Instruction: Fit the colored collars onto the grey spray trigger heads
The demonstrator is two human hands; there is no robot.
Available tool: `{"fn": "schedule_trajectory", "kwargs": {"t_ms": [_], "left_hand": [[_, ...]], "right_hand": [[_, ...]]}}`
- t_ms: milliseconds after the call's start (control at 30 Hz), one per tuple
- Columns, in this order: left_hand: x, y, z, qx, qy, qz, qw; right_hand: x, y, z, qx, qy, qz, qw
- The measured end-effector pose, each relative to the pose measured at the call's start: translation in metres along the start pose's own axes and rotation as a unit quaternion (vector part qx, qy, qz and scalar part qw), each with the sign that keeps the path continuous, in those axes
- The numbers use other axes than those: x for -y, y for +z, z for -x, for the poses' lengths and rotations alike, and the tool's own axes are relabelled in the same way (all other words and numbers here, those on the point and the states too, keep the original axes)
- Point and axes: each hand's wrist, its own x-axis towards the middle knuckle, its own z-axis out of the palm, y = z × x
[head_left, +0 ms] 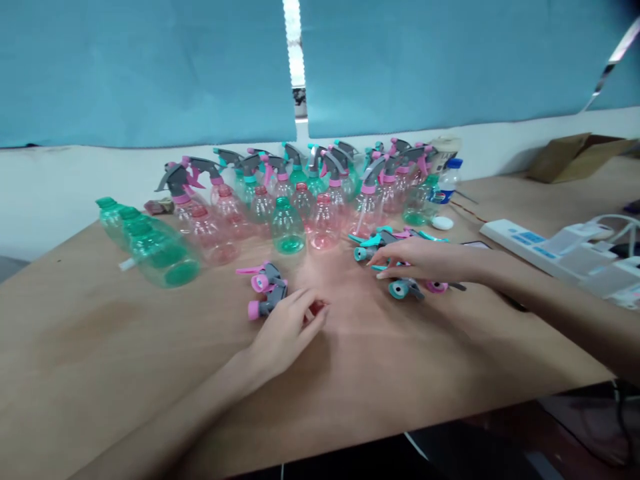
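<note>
My left hand [287,327] hovers low over the table, fingers loosely curled, a gap showing between thumb and fingers and nothing visible in it. Just beyond it lie two grey-and-pink trigger spray heads [270,293]. My right hand [420,259] reaches over a pile of trigger spray heads [399,288] in grey, teal and pink. Its thumb and fingers are apart, tips beside a teal-collared head [364,253]; whether they touch it I cannot tell. Between and beyond the hands stand uncapped bottles, among them a green bottle [289,227] and a pink bottle [325,223].
Behind stand several bottles with spray heads fitted [369,193]. Green bottles [165,250] lie at the left. On the right are a Pepsi bottle [449,180], a white round object [443,223], a power strip [525,243] with plugs, and a cardboard box [565,160].
</note>
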Motion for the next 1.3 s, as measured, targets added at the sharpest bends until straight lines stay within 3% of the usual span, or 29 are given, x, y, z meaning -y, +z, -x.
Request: {"fn": "schedule_trajectory", "kwargs": {"t_ms": [167,333,467,600,733,967,1100,1300], "left_hand": [[-0.018,0.044,-0.042,0.028,0.003,0.001,1.000],[-0.043,0.084,-0.081,0.028,0.000,-0.056,0.998],[-0.044,0.098,-0.097,0.016,0.021,-0.045,0.999],[-0.031,0.086,-0.090,0.015,0.025,-0.007,1.000],[-0.015,0.065,-0.065,0.000,-0.006,0.084,0.996],[-0.004,0.043,-0.025,-0.102,-0.061,0.190,0.975],[0.000,0.038,-0.018,-0.120,-0.042,0.185,0.975],[0.001,0.033,-0.021,-0.140,-0.018,0.120,0.983]], "right_hand": [[-0.013,-0.022,0.032,0.102,0.049,0.022,0.993],[-0.019,-0.025,0.054,0.083,0.030,0.000,0.996],[-0.029,-0.017,0.057,0.054,0.008,0.005,0.999],[-0.029,-0.005,0.050,0.036,0.002,0.000,0.999],[-0.015,0.014,0.034,0.008,-0.005,-0.011,1.000],[0.017,0.055,0.005,-0.037,-0.064,-0.115,0.991],[0.021,0.073,-0.003,-0.071,-0.080,-0.158,0.982],[0.015,0.094,-0.003,-0.180,-0.086,-0.162,0.966]]}}
